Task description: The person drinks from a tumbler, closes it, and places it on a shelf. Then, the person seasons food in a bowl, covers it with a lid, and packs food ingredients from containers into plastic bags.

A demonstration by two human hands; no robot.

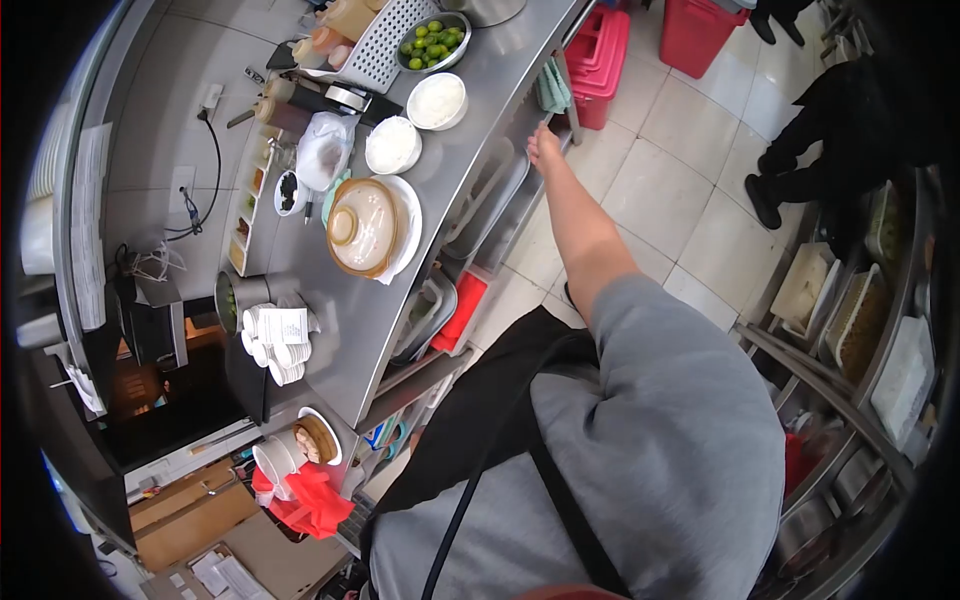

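Note:
My right hand (544, 149) reaches out beside the steel counter (452, 165), at the end of my outstretched arm. Its fingers look curled closed, and whatever they may hold is hidden. Just beyond it a green cloth (553, 86) hangs at the counter's side; I cannot tell whether the two touch. Under the counter edge, near the hand, sits a shallow tray (492, 212). A lidded clay pot (362, 227) stands on a white plate (408, 222) on top of the counter. My left hand is out of view.
White bowls (437, 101) and a bowl of limes (433, 42) stand along the counter. Stacked cups (277, 345) are nearer. Red bins (597, 62) stand on the tiled floor. Another person in dark clothing (845, 130) stands at right, near shelves with trays (805, 287).

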